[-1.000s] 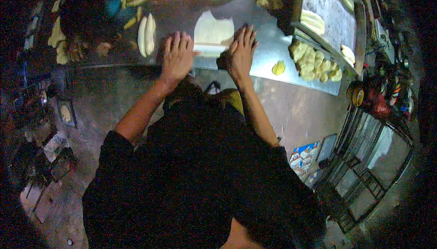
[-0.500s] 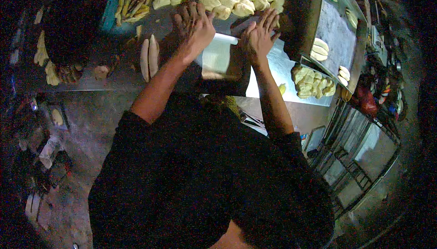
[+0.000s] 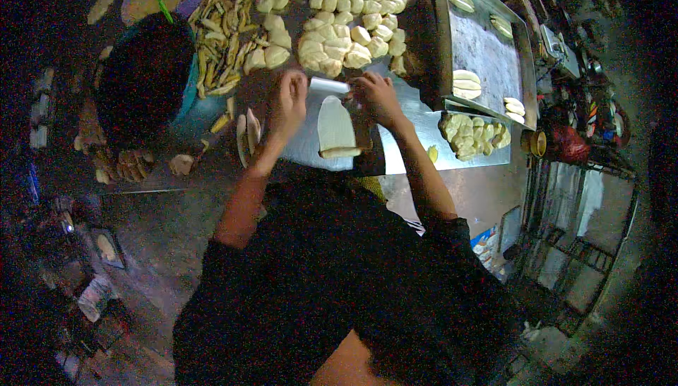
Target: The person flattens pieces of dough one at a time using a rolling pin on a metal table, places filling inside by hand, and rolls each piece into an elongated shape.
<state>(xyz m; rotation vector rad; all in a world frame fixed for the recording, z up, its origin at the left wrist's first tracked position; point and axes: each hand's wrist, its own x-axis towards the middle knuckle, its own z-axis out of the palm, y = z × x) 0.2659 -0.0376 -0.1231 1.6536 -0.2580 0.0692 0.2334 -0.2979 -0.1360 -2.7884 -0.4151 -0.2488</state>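
The left hand (image 3: 291,100) and right hand (image 3: 374,96) press palms-down on the two ends of a pale rolling pin (image 3: 329,85), fingers curled lightly over it. The pin lies across the far end of a long, flattened sheet of dough (image 3: 335,128) on the steel bench (image 3: 417,132). Just beyond it sit heaped dough balls (image 3: 339,40). At the lower right, near the floor, lies a blue-and-white printed package (image 3: 485,242), too small to make out.
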